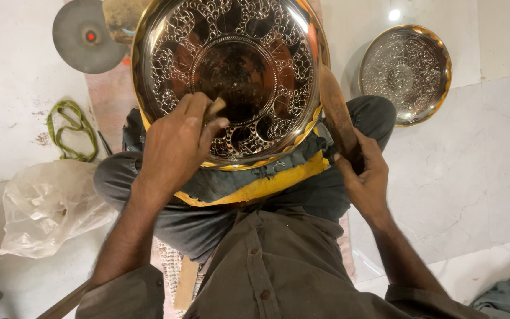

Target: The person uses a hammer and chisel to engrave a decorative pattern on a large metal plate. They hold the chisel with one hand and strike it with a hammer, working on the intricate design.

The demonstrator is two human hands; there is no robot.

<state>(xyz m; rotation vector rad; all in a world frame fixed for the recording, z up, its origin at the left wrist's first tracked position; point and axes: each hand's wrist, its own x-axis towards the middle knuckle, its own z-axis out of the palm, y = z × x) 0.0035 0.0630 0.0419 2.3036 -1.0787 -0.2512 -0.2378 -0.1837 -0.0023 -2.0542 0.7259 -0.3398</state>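
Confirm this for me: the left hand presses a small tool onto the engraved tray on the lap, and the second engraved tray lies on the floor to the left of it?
Not quite. The head view shows the second engraved tray on the floor to the right. The rest holds: the left hand presses a small tool onto the engraved tray on the lap.

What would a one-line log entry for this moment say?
left hand: grips small tool on engraved tray | right hand: holds wooden stick | second tray: on floor

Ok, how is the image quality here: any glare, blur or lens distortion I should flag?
Head view: sharp overall, no motion blur on the left hand or right hand; warm reflections and dark patches on the large engraved plate hide some pattern; one bright lamp spot glares on the floor; soft shadow left of the small plate; wide-angle bend at the edges.
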